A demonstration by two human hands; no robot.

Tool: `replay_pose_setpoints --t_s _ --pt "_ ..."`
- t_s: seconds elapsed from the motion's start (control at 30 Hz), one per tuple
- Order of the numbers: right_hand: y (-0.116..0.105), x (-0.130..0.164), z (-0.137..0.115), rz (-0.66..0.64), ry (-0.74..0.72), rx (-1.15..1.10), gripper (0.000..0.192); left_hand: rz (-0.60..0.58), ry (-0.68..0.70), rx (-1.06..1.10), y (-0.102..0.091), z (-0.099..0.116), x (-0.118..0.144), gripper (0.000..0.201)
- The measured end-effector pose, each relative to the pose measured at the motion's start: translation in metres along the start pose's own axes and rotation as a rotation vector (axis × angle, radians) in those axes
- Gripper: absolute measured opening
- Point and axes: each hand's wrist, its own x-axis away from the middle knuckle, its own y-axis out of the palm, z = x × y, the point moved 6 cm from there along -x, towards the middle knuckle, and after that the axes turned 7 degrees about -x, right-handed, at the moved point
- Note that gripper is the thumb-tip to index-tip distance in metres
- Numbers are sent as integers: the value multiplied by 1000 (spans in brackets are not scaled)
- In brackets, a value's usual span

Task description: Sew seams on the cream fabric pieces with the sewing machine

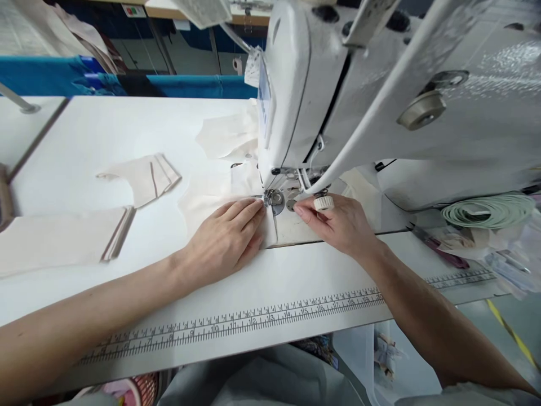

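My left hand (228,234) lies palm down on a cream fabric piece (269,228), fingers close together and stretched toward the presser foot (267,198). Its fingertips rest right beside the foot, and the thumb is partly hidden under the hand. At the other side of the needle plate (278,210), my right hand (344,225) has thumb and index finger pinched low over the machine bed. Whatever is between them is too small to make out. A pale knob (323,203) covers part of that hand. The white sewing machine (291,84) stands over both hands.
Folded cream pieces (143,177) and a longer cream stack (63,239) lie at left. A printed ruler (253,321) runs along the front edge. At right sit a coiled pale green strip (488,211) and dark-handled scissors (443,251). Blue cloth (190,85) hangs behind.
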Motion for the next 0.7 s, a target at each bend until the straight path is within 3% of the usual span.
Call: replay_pose_setpoints --t_s 0.23,0.43,0.7 --pt "4 3 -20 -119 -177 -133 23 84 90 47 -22 16 5 23" --pt "4 7 -34 -170 -317 -133 22 86 148 -23 -15 21 10 19" --pt "5 13 -41 -240 -424 -80 24 132 88 58 -17 15 6 13"
